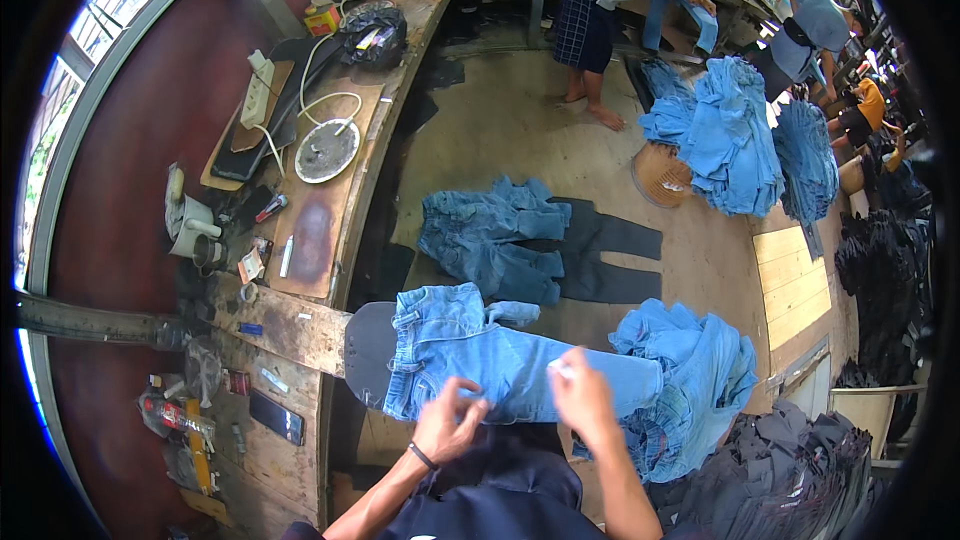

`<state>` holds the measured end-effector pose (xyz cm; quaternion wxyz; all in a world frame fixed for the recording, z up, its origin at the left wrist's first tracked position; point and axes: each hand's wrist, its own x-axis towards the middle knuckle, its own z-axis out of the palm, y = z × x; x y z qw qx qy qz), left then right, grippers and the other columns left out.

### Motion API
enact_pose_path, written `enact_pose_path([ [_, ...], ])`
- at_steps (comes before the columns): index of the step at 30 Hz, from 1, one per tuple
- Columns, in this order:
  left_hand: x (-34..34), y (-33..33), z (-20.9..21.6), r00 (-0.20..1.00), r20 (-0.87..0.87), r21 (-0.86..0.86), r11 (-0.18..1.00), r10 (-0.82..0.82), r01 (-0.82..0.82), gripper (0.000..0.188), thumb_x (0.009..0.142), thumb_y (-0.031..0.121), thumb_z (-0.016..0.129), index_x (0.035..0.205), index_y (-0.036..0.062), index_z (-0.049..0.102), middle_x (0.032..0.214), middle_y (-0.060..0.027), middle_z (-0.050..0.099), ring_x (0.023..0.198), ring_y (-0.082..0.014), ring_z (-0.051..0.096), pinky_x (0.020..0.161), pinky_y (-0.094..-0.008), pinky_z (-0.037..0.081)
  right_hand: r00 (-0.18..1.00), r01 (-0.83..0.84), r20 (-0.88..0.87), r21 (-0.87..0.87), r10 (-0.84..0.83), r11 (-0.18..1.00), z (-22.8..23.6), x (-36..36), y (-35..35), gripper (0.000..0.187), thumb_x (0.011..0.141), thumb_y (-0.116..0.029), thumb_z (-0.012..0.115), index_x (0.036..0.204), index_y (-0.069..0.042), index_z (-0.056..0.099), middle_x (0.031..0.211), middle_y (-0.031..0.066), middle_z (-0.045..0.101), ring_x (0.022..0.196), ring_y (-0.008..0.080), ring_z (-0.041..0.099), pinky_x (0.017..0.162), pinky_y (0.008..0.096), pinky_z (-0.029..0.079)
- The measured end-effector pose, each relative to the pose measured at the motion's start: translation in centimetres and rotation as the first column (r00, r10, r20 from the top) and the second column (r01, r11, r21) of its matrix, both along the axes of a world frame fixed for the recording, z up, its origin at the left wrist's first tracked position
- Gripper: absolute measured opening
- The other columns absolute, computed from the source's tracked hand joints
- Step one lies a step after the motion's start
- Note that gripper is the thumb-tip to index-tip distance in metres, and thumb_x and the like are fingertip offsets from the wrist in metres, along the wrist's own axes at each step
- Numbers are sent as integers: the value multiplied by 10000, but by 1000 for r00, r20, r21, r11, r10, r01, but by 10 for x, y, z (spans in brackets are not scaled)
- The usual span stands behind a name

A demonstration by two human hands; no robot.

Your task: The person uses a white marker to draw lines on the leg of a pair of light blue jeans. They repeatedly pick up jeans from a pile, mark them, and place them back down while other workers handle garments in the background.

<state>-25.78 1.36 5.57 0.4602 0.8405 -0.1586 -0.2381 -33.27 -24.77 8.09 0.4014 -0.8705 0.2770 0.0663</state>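
A pair of light blue jeans [510, 360] lies across a narrow board with a dark rounded end [368, 345], its elastic waist to the left and a leg stretched right. My left hand [450, 427] is over the lower edge of the jeans near the waist, fingers bent and apart, with nothing visible in them. Above the leg, my right hand [585, 395] is closed on a small white piece [562, 369], slightly blurred and too small to name. Beside the leg end, a heap of blue jeans [700, 360] hangs down on the right.
Dark trousers and blue jeans [490, 240] lie on the floor ahead. A workbench [420, 30] on the left holds a power strip [257, 90], a round plate [327, 151] and a phone [276, 416]. Dark garments [780, 470] are piled lower right. Co-workers stand beyond stacked jeans [735, 140].
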Motion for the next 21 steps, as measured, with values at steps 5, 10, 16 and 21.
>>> enact_pose_path([
  [5,57,16,-7,876,241,131,880,418,-456,610,936,335,810,1350,-41,568,1123,-228,730,1082,-337,695,945,-465,547,914,403,8,-115,-405,908,-27,-66,-124,421,949,-357,800,1118,-29,597,760,107,637,689,233,607,653,442,480],
  [10,102,21,-10,924,-96,284,900,369,-330,364,938,335,825,885,12,664,692,-19,600,656,-80,514,621,-288,460,929,339,141,44,-342,940,-87,-120,-156,362,1014,-298,739,872,22,648,698,25,566,683,156,505,628,381,439],
  [16,-22,-99,-31,497,-868,-133,968,-11,-212,316,1019,267,748,1256,82,650,983,-25,658,813,-155,599,739,-346,520,585,810,560,-437,-587,391,-32,-196,-294,443,1064,-383,652,1014,54,700,927,232,727,804,370,680,762,494,531],
  [21,-57,-295,-27,914,-366,-417,909,-175,7,344,1106,333,617,1248,38,510,837,-90,652,735,-167,575,652,-425,467,623,749,596,-641,-507,168,133,-275,-427,572,1092,-494,583,1144,67,679,989,242,711,907,375,666,837,482,500],
])
